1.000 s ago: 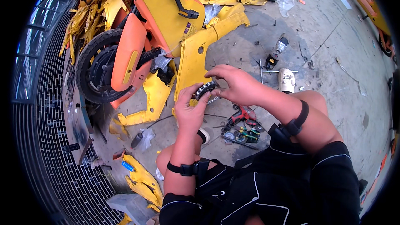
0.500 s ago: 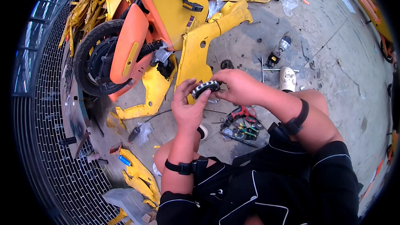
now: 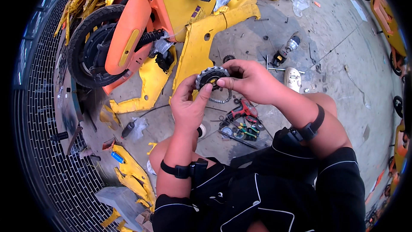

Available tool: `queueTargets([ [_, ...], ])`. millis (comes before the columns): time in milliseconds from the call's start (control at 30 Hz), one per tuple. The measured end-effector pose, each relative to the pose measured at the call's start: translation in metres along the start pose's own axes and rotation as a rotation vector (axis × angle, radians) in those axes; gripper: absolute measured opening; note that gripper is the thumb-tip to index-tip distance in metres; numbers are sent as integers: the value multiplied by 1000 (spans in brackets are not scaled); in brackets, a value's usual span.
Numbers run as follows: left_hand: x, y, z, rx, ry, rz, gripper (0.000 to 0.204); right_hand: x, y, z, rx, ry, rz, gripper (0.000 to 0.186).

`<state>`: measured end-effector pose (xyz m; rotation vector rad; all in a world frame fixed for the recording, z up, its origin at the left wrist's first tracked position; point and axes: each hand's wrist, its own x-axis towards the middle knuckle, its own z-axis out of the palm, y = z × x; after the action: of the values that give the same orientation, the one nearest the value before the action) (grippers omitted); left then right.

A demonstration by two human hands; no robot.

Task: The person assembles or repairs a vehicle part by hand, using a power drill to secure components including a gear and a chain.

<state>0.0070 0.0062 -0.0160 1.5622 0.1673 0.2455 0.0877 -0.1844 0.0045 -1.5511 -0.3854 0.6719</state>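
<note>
Both of my hands hold a dark toothed sprocket (image 3: 207, 79) with a silvery chain around its rim, its face turned up. My left hand (image 3: 189, 103) grips the left edge, thumb on the face. Closed on the right side is my right hand (image 3: 243, 81), its thumb also pressed near the hub. Below the sprocket shows a loop of chain (image 3: 222, 101); whether it hangs or lies on the floor I cannot tell. Beyond my fingers, a smaller dark gear (image 3: 228, 58) rests on the concrete.
An orange and yellow scooter (image 3: 128, 38) stands at the left beside a yellow body panel (image 3: 193, 56). On the floor are a red power tool (image 3: 243, 109), pliers (image 3: 247, 134), a cordless driver (image 3: 286, 50) and a T-shaped wrench (image 3: 285, 70). Yellow scrap panels (image 3: 86, 4) are heaped at far left.
The sprocket has been tilted, so its face now shows rather than its edge. My right thumb has come onto the face. The whole view has shifted slightly.
</note>
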Motion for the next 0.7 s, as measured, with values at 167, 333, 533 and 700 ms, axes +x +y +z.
queueTargets([
  [167, -1, -3, 1, 122, 15, 79, 34, 2, 1, 0, -219, 35, -141, 37],
  [333, 0, -6, 3, 240, 17, 165, 33, 3, 3, 1, -302, 98, -228, 35],
  [533, 2, -9, 4, 74, -7, 64, 34, 2, 1, 2, -14, 102, -43, 36],
  [700, 4, -1, 15, 27, -40, 8, 35, 4, 11, 0, 43, 138, -5, 37],
])
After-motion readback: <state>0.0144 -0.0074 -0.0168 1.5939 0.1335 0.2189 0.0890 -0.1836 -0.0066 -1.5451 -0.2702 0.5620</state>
